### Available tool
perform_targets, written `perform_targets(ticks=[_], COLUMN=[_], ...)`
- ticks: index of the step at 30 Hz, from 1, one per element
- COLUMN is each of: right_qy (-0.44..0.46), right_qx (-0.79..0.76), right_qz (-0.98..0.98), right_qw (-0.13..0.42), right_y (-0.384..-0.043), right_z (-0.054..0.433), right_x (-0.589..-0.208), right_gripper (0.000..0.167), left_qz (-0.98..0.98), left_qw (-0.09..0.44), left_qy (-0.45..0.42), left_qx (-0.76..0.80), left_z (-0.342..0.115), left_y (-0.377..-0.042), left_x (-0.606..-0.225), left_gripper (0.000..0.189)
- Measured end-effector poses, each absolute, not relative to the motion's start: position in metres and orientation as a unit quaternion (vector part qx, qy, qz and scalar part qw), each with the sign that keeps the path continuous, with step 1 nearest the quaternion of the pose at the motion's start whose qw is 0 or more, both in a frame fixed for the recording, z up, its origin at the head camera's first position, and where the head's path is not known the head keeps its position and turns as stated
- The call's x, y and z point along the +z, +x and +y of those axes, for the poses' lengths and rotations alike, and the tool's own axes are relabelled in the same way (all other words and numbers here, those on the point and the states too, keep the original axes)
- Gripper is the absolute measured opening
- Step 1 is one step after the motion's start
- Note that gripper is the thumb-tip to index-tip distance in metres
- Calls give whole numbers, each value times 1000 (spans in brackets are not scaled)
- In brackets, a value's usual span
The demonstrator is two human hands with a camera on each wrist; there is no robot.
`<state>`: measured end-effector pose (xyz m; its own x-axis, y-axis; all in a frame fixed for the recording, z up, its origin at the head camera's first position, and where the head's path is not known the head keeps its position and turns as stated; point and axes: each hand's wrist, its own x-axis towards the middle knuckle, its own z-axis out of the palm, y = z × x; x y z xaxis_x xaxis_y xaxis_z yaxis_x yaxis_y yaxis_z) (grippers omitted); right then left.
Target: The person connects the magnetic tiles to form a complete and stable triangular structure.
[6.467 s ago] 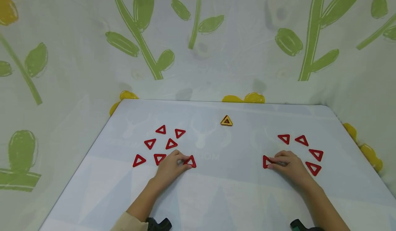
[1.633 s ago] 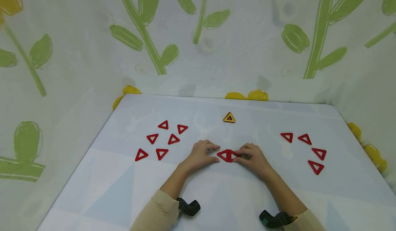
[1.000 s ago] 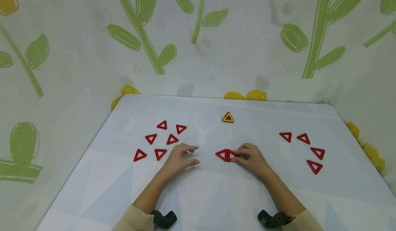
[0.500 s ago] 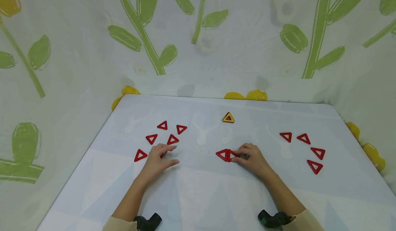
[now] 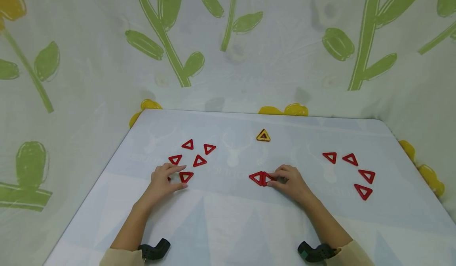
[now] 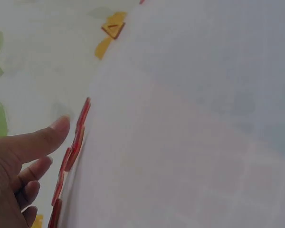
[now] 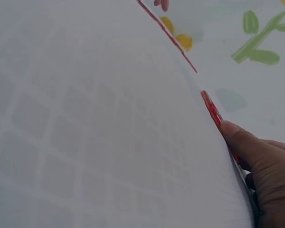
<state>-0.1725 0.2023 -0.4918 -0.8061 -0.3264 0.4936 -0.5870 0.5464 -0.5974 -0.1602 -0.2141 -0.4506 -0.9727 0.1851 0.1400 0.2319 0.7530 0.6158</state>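
Note:
In the middle of the table, two red triangle tiles with open centres lie edge to edge: a left one (image 5: 256,178) and a right one (image 5: 266,179). Thumb and fingers of my right hand (image 5: 290,183) pinch the right one, its red edge (image 7: 210,105) also showing in the right wrist view. My left hand (image 5: 160,183) reaches over the left group, thumb and forefinger spread around a red triangle tile (image 5: 186,177) without visibly gripping it. The hand mostly hides another tile behind it. Seen from the left wrist, several tiles (image 6: 76,147) lie just beyond the thumb.
Several more red triangle tiles (image 5: 199,160) lie at the left and others (image 5: 363,192) at the right. A yellow triangle piece (image 5: 263,135) sits near the back edge of the white table (image 5: 231,226). A curtain (image 5: 267,72) with plant prints hangs behind.
Both hands have brought one tile each inward, so the two meet mid-table. Since then my left hand has let go and moved left to the loose tiles; my right hand stays in place.

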Motion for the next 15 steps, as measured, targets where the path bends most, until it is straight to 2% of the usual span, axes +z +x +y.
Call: perform_targets(ticks=[7,15], right_qy=[257,259], right_qx=[395,399], right_qz=[-869,-866], right_qw=[151,157], right_y=[-172,-172], right_z=[200,200], right_x=[-490,-490], right_gripper=[24,22], left_qz=[-944,-943], left_qw=[10,33], left_qy=[-105,-122], left_qx=[-312,-309], left_z=[-224,-224], left_y=[-163,-163], left_x=[-459,-464], left_gripper=[47,40])
